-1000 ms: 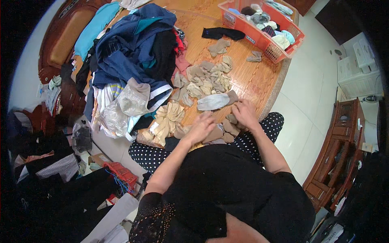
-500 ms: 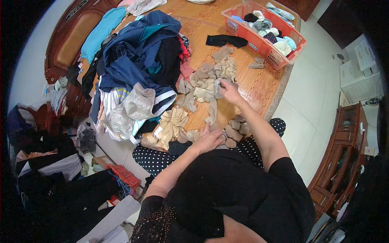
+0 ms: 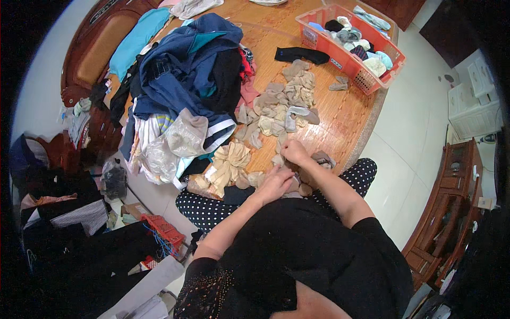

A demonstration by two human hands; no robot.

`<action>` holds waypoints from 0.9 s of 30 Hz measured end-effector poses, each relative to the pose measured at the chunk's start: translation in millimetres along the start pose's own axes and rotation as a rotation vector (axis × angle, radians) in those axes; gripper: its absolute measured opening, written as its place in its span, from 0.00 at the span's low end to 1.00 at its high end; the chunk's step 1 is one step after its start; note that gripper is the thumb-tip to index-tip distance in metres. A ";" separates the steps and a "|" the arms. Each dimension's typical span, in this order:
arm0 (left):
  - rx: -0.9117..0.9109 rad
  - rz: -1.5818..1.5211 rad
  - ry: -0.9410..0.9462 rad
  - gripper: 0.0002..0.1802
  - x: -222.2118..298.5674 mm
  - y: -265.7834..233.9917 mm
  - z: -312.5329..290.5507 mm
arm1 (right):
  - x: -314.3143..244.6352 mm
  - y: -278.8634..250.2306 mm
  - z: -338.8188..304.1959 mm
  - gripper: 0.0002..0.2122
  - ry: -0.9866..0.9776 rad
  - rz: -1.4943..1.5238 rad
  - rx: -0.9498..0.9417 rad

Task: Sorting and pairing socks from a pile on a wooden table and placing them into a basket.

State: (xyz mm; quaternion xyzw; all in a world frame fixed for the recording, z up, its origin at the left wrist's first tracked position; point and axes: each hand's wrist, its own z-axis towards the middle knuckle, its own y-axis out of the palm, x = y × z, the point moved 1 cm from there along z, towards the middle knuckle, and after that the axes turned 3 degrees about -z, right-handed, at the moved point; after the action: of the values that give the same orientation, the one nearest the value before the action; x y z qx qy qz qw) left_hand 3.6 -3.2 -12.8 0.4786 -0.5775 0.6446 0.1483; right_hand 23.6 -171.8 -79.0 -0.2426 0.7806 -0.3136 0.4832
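Note:
A thin beige sock (image 3: 277, 159) hangs between my hands near the mat's front edge. My right hand (image 3: 294, 152) is closed in a pinch on its upper part. My left hand (image 3: 276, 184) is just below, its fingers bent over the sock's lower end; its fingertips are partly hidden. Several rolled brown socks (image 3: 305, 189) lie around and under my hands, against my lap. Farther off spreads a loose pile of beige and grey socks (image 3: 273, 109), with a grey-white sock (image 3: 298, 114) on its right side. A bunched cream cloth (image 3: 229, 159) sits left of my left hand.
A large heap of clothes (image 3: 180, 80) fills the left of the wooden mat (image 3: 340, 125). An orange basket (image 3: 348, 56) with several socks stands at the back right, a black sock (image 3: 301, 55) beside it. A small grey sock (image 3: 339, 83) lies near the right edge.
My right hand has let go of the grey-white sock on the pile and come back toward my left hand, onto the beige sock. My left hand has shifted only slightly.

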 end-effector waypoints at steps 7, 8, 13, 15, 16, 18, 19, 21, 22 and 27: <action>0.478 -0.715 -0.397 0.14 -47.8 -7.5 -3.2 | -19.3 -20.4 -23.2 0.03 -0.181 0.575 0.163; 0.576 -0.910 -0.417 0.15 -57.5 -6.8 -1.2 | -24.3 -25.3 -31.1 0.02 -0.246 0.626 0.085; 0.515 -1.607 -0.516 0.15 -44.4 -25.1 10.2 | -54.0 -39.3 -69.6 0.02 -0.489 0.535 -0.297; 0.434 -1.577 -0.480 0.13 -41.7 -31.4 8.5 | -50.5 -41.7 -64.8 0.02 -0.441 0.588 -0.334; 0.360 -1.545 -0.447 0.12 -40.4 -34.8 6.8 | -48.3 -42.3 -61.0 0.02 -0.394 0.643 -0.377; 0.410 -1.612 -0.483 0.13 -32.5 -41.0 3.0 | -42.5 -49.7 -39.7 0.03 -0.309 0.650 -0.298; 0.449 -1.638 -0.443 0.14 -27.3 -44.6 0.3 | -44.6 -61.6 -28.0 0.05 -0.310 0.416 -0.135; 0.471 -1.674 -0.365 0.20 -23.6 -49.7 -6.0 | -40.2 -68.9 -6.6 0.06 -0.314 0.185 0.026; 0.468 -1.671 -0.365 0.20 -23.0 -51.2 -6.8 | -29.1 -62.5 6.5 0.08 -0.457 0.166 0.094; 0.520 -1.681 -0.274 0.23 -32.9 -61.0 -17.1 | -13.6 -72.7 33.1 0.18 -0.406 0.019 0.155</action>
State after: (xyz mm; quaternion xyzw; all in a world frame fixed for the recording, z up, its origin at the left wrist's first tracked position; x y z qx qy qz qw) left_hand 57.8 41.5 0.1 0.8356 0.1164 0.3705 0.3885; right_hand 64.8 -220.8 -29.2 -0.2554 0.6430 -0.3129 0.6507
